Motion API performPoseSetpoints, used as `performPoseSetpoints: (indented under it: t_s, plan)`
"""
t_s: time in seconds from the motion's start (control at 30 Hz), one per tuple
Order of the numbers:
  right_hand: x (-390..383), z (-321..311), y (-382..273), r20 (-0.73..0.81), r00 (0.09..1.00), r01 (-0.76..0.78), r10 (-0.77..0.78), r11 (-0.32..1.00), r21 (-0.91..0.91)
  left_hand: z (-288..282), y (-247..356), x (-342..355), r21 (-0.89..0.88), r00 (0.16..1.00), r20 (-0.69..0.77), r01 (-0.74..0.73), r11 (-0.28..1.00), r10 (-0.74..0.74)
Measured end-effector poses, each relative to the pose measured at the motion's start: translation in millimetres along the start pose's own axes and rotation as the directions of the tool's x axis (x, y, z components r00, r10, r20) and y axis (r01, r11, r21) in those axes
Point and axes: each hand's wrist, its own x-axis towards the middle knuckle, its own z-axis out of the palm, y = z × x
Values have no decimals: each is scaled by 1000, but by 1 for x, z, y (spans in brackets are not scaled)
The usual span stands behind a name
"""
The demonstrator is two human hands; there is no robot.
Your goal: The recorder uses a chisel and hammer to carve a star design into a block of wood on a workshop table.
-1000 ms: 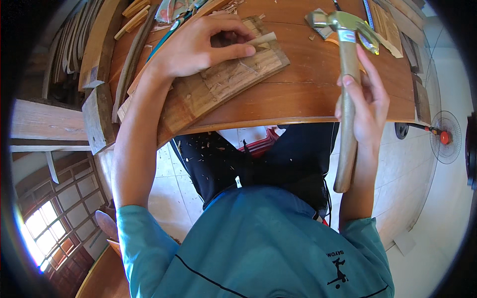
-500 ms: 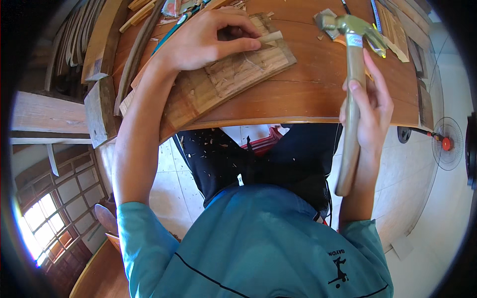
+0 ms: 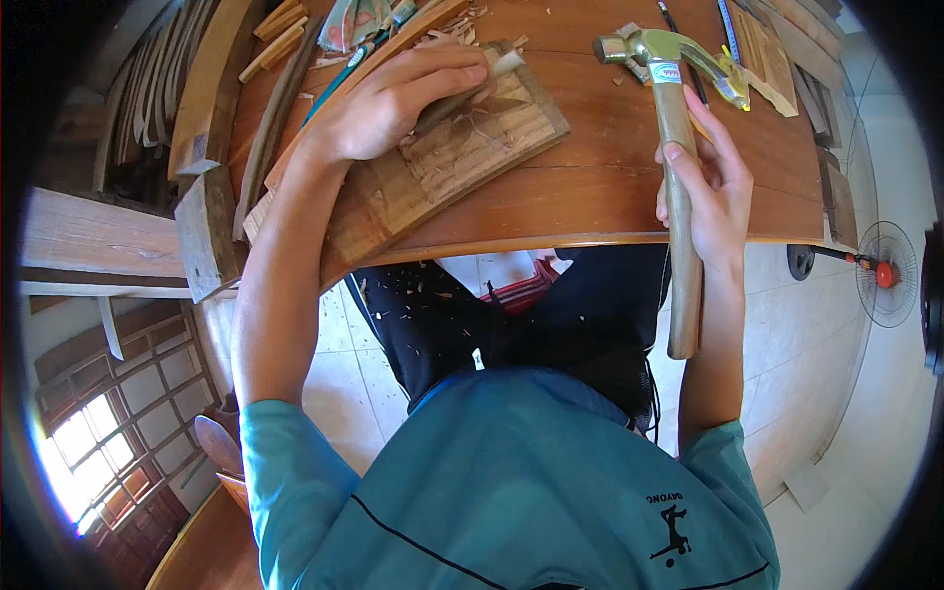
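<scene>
My left hand (image 3: 398, 103) curls its fingers over a slim, stick-like tool (image 3: 506, 65) with a pale end, just above a wooden board. Most of that tool is hidden under the fingers, so its kind is unclear. The board (image 3: 511, 128) lies slantwise on the table, its top face cut with shallow recesses and strewn with shavings. On the right, my right hand (image 3: 713, 197) grips a claw hammer (image 3: 677, 167) by its wooden handle. The hammer's metal head points away from me, and the handle's end hangs past the table's near edge.
A wooden table (image 3: 580, 202) spans the front. Wood strips (image 3: 275, 118) and a green-handled tool (image 3: 339, 79) lie at the left. Beyond the hammer are a pencil (image 3: 667, 14), a yellow-tipped tool (image 3: 733, 84) and planks (image 3: 772, 59). A fan (image 3: 885, 275) stands at right.
My left hand has shifted slightly left, and its fingers and thumb have come down over the slim tool. The hammer in my right hand has moved a little to the left.
</scene>
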Motion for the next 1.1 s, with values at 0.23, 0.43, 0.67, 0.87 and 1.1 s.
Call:
performPoseSetpoints:
  t_s: [0.23,0.43,0.67,0.87,1.1]
  plan:
    - [20,-12,27,-5,1000,10,-10,1000,2,-17,21,-2,-306,952,115,306,901,-284]
    - [24,-8,27,14,999,-33,33,999,12,-20,24,-3,-294,900,118,435,851,-419]
    - [20,-9,26,20,998,-65,65,998,-21,-30,55,2,356,918,-106,393,848,-381]
    - [20,-9,22,14,999,-50,51,997,-55,-39,78,-29,-93,710,-483,541,836,-513]
    - [21,-12,23,59,998,-19,22,998,-53,3,89,-49,-277,743,-518,322,905,-423]
